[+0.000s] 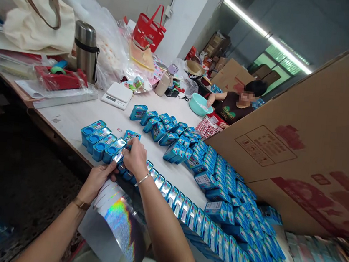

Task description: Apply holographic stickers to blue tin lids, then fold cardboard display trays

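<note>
On the white table [78, 116], left hand [95, 181] grips holographic sheet [117, 217]; right hand [135, 156] pinches blue tin [121, 155]

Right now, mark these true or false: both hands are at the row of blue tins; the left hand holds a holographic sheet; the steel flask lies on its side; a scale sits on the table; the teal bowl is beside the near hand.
1. Both hands are at the row of blue tins. True: left hand, right hand.
2. The left hand holds a holographic sheet. True.
3. The steel flask lies on its side. False: it stands upright.
4. A scale sits on the table. True.
5. The teal bowl is beside the near hand. False: it is far off, by another person.
</note>
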Motion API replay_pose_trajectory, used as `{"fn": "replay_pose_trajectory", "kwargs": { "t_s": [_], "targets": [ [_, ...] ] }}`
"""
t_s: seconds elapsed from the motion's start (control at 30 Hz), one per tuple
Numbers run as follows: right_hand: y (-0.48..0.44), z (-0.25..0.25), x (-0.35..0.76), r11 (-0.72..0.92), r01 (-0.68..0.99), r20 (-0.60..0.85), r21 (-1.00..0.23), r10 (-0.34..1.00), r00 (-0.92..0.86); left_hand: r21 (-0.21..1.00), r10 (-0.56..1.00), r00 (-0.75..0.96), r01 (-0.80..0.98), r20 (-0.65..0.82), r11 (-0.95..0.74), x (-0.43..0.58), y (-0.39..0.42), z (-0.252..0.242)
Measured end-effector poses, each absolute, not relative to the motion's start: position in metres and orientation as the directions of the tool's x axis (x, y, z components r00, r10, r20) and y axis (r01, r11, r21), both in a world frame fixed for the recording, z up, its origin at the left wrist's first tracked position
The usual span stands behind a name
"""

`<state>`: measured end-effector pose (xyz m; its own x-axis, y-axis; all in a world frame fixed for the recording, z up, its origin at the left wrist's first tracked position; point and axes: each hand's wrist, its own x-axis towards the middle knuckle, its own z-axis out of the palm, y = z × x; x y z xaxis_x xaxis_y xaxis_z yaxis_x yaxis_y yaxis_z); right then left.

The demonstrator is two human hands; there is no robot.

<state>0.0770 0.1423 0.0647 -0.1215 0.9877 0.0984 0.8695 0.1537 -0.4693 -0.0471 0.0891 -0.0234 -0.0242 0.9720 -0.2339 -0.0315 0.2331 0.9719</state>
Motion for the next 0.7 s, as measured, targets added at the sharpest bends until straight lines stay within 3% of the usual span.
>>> {"fn": "replay_pose_trajectory", "kwargs": {
  "t_s": [0.1,0.27,0.4,0.53,0.7],
  "targets": [
    [0.14,0.073,0.079,0.176,0.847,0.121,-0.502,0.984,-0.133,0.965,0.966,0.025,-0.039,-0.257,0.258,-0.05,0.085,-0.018],
    [0.067,0.1,0.108,0.38,0.681,0.333,-0.627,0.92,-0.207,0.982,0.982,-0.028,-0.005,-0.189,0.189,-0.063,0.038,-0.003],
    [-0.028,0.088,0.141,0.31,0.662,0.1,-0.682,0.937,-0.335,0.987,0.987,-0.09,0.076,-0.132,0.139,-0.064,-0.01,0.002],
    [-0.088,0.048,0.148,0.137,0.755,0.025,-0.641,0.987,-0.158,0.991,0.98,-0.183,0.085,-0.083,0.1,-0.047,-0.036,-0.002],
    [-0.112,0.025,0.14,0.136,0.787,0.222,-0.602,0.975,0.001,0.993,0.975,-0.214,0.08,-0.063,0.082,-0.025,-0.046,-0.004]
  ]
}}
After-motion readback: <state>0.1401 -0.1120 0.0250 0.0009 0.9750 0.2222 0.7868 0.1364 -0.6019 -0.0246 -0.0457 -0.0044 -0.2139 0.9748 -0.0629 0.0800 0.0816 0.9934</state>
